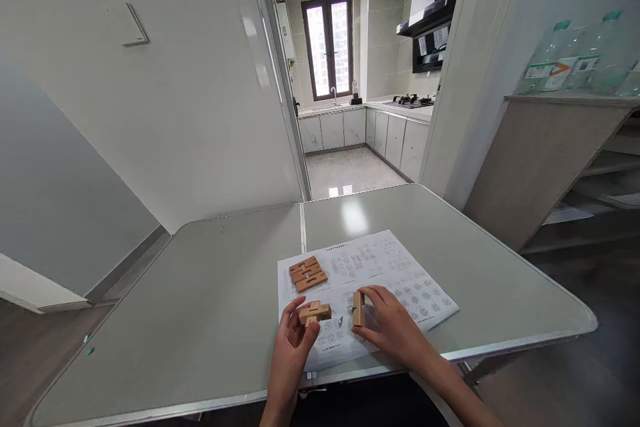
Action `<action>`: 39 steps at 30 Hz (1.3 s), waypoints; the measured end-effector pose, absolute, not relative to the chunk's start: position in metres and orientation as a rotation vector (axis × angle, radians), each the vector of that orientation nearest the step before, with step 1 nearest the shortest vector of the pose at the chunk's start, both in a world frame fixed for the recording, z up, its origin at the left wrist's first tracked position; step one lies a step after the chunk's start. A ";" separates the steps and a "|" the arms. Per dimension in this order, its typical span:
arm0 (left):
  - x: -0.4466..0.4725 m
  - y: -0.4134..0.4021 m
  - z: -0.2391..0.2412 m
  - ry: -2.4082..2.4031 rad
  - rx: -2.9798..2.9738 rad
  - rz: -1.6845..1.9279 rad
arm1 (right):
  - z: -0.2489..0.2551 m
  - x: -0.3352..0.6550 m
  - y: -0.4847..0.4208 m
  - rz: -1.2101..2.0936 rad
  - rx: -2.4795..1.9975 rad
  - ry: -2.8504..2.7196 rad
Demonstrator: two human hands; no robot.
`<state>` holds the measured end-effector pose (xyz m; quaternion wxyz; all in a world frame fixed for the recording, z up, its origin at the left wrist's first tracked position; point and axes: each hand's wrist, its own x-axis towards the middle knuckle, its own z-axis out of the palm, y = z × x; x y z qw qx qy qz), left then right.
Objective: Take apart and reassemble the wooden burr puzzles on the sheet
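My left hand [296, 337] is closed around a small cluster of joined wooden puzzle pieces [316, 311], with the thumb in front and the fingers behind. A single notched wooden puzzle piece [359, 309] is pinched upright between the thumb and fingers of my right hand [387, 320]. The two held parts are apart, with a gap of paper between them. Beyond my left hand, several darker notched wooden pieces [307, 273] lie side by side on a printed sheet [400, 267]. The sheet carries small line diagrams, too fine to read.
The grey-green table [200, 320] has a metal rim and a seam [303, 230] across it. A shelf unit [545, 160] with plastic bottles [575, 57] stands at the right. A white wall [175, 113] is at the left, and a kitchen doorway opens beyond the table.
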<state>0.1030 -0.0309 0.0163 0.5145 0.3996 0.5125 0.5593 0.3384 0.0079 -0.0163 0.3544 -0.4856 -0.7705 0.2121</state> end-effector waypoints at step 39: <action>0.122 -0.017 0.012 1.464 1.759 1.002 | 0.008 0.373 0.005 1.216 -1.223 -1.568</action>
